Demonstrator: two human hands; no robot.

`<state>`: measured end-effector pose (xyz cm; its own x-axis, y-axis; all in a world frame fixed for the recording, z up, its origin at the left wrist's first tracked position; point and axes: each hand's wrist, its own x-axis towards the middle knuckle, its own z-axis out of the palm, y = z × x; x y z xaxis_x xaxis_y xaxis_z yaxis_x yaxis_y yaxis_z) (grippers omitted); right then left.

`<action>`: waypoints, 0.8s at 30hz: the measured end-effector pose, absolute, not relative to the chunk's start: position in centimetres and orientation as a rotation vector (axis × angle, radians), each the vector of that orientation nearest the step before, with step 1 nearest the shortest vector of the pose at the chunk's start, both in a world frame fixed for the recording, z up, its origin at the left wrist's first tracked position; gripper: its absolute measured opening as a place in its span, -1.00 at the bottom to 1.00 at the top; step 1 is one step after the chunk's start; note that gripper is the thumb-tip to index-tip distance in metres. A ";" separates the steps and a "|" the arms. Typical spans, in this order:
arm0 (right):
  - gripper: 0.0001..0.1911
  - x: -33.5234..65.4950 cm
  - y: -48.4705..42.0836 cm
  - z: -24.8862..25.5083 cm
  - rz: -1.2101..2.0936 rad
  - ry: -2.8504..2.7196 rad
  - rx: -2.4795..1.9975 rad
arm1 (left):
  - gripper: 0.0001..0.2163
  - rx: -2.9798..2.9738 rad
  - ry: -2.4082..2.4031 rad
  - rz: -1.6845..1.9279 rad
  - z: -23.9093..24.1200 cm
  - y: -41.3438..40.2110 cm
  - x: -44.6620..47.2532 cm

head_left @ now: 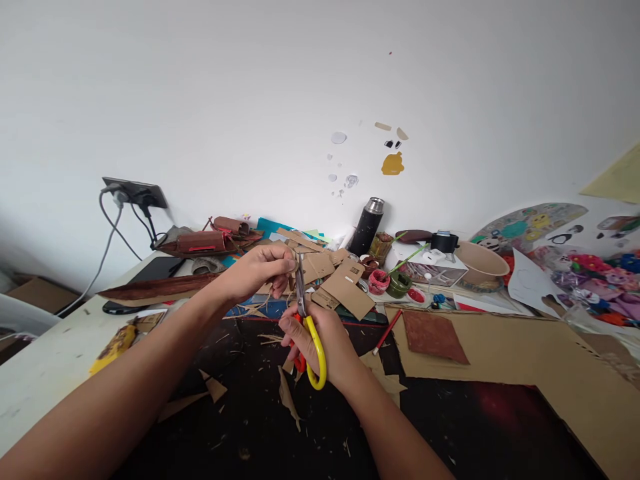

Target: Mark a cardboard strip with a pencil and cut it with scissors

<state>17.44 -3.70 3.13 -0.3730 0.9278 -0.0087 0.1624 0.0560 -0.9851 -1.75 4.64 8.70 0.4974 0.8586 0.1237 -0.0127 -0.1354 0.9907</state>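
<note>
In the middle of the head view, my right hand [327,340] is closed around a pair of scissors [313,350] with one yellow and one red handle loop. Their metal blades point up and away and look nearly together. My left hand [265,270] is pinched right at the blade tips. What its fingers hold is too small and hidden to name. Behind both hands lie loose cardboard pieces [347,288]. Thin cardboard scraps [289,397] are strewn on the dark mat [250,433] below.
A black flask [367,227] leans near the wall, beside small paint pots [379,282]. At right lie a big cardboard sheet [505,347], a brown painted square [435,337] and a red pencil [387,332]. Brown cardboard boats [200,243] stand left, near a banana peel [114,350].
</note>
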 end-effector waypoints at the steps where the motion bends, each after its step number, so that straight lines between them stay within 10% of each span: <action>1: -0.50 17.4 -3.7 3.2 1.383 -1.635 -1.115 | -0.71 1.535 0.766 0.886 8.7 4.7 -1.8; 24: -0.53 17.2 -4.1 4.0 1.039 -1.783 -1.299 | -0.71 1.552 0.794 0.834 8.3 4.9 -1.8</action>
<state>17.22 -4.05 3.99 -0.2624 0.9622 0.0726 0.4115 0.1796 -0.8935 -1.82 4.91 8.31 0.5192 0.8504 0.0851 0.0427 -0.1253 0.9912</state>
